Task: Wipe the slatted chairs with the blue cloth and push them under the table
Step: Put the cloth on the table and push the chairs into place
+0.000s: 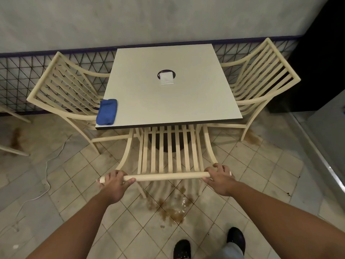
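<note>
A cream slatted chair (169,152) stands right in front of me, its seat tucked under the near edge of the square white table (186,105). My left hand (113,182) grips the left end of the chair's top rail, and my right hand (219,177) grips the right end. The folded blue cloth (107,112) lies on the table's near left corner, apart from both hands. Two more slatted chairs sit at the table's sides, one on the left (61,86) and one on the right (261,75).
A white paper on a dark round disc (166,77) sits at the table's middle. Brown wet stains (171,208) mark the tiled floor below the chair. A white cable (46,176) trails on the left floor. A mesh fence (16,79) and wall stand behind. My shoes (182,249) show at the bottom.
</note>
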Tool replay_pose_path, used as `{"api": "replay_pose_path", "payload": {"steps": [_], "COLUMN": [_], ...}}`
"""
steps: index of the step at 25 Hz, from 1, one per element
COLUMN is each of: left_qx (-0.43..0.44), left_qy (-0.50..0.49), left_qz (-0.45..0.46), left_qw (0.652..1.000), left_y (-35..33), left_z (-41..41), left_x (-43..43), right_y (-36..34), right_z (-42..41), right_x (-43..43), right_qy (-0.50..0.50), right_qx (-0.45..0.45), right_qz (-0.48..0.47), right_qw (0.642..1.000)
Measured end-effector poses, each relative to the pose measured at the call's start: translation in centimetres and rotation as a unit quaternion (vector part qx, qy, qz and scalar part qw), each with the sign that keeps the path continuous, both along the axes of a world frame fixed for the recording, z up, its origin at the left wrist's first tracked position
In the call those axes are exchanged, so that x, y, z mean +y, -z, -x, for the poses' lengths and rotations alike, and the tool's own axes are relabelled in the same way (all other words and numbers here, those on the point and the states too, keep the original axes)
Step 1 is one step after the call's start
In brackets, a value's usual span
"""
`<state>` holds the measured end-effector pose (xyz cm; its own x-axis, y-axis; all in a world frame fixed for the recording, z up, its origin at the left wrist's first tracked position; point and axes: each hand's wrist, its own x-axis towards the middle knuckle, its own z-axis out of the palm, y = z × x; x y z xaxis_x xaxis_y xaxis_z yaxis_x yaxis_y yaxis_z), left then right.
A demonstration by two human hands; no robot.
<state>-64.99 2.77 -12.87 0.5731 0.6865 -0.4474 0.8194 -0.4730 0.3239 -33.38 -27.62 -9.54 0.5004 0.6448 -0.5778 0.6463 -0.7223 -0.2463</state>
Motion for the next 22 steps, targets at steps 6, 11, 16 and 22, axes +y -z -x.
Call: {"api": "replay_pose_path", "payload": {"steps": [6, 11, 16, 22], "left_qx": [0.087, 0.123, 0.168, 0.189], "left_qy": [0.020, 0.024, 0.034, 0.030], "left_qz": [-0.029, -0.033, -0.028, -0.008], "left_qw": [0.996, 0.992, 0.985, 0.981], "left_y": [-2.3, -3.6, -4.2, -4.3], "left_z": [-1.4, -2.1, -2.7, -3.7], "left_x": [-0.2, -1.2, -1.2, 0.1], "right_y": [-0.4, -0.4, -0.7, -0.8], "right_z": [-0.2, -0.2, -0.6, -0.7], "right_x": [0.6, 0.7, 0.6, 1.2], "right_qy": [-0.008, -0.014, -0.009, -0.012], "right_qx": [-0.008, -0.018, 0.012, 0.018], "right_qz": [0.011, 0.014, -0.001, -0.020], "right_qw": [1.000, 1.000, 1.000, 1.000]}}
